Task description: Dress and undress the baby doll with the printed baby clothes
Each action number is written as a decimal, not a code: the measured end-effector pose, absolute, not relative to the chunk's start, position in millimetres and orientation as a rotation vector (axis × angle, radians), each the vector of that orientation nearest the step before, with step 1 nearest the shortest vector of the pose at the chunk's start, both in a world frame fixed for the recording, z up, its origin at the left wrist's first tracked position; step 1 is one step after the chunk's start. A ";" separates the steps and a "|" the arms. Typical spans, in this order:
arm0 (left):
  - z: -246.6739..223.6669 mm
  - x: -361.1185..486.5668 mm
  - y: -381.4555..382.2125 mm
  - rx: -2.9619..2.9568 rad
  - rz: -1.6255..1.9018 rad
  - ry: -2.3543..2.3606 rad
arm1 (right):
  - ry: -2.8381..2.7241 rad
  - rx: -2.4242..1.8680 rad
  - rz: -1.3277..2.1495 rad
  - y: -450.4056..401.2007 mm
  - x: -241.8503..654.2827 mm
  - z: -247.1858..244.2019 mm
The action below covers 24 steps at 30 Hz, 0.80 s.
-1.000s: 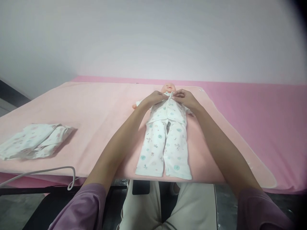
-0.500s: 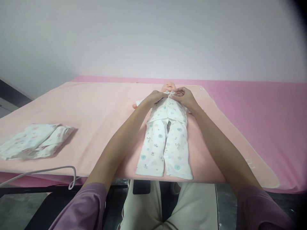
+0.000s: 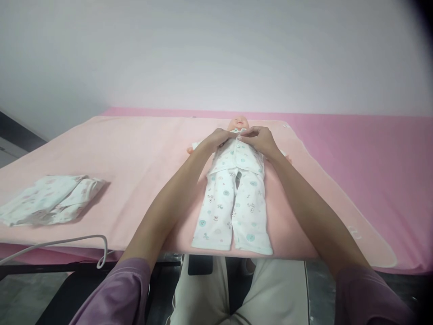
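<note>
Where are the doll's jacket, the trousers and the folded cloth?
Jacket (image 3: 241, 157): head view, lower front.
Trousers (image 3: 219, 207): head view, leg on picture's left.
Folded cloth (image 3: 50, 198): head view, middle of its top.

Here's your doll (image 3: 240, 122), straight ahead of you and flat on its back on the pale pink sheet (image 3: 145, 153), smooth pink head up at twelve o'clock! One little arm reaches out to nine, the other towards three. It's wearing a white shirt (image 3: 233, 160) dotted with teal circles and small prints, a button showing down the front, the neck pinched up a touch. The hem drops over your matching trousers (image 3: 216, 216), legs flat, a small dark gap high between them, both cuffs running to six, right beside the sheet's near edge.
</note>
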<state>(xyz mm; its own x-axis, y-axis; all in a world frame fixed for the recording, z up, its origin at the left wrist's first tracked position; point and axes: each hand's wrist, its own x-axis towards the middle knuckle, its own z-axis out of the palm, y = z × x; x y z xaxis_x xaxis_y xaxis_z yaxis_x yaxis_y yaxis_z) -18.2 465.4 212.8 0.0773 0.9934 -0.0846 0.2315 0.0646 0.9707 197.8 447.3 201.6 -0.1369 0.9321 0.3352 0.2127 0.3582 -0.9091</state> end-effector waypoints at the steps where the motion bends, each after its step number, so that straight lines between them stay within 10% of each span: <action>1: 213.3 -18.0 464.8 1.370 0.951 1.359 | -1.602 -1.040 0.886 448.0 197.7 200.5; 24: 213.3 -15.6 463.4 1.285 0.973 1.410 | -1.874 -1.217 0.865 449.7 217.2 217.3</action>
<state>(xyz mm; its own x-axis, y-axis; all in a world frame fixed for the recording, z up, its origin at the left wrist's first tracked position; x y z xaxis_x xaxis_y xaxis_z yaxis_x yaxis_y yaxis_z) -15.6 463.4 213.3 0.0141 0.9908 -0.1345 0.2264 0.1278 0.9656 217.2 449.7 217.3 -0.2875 0.9339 0.2125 0.4440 0.3266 -0.8344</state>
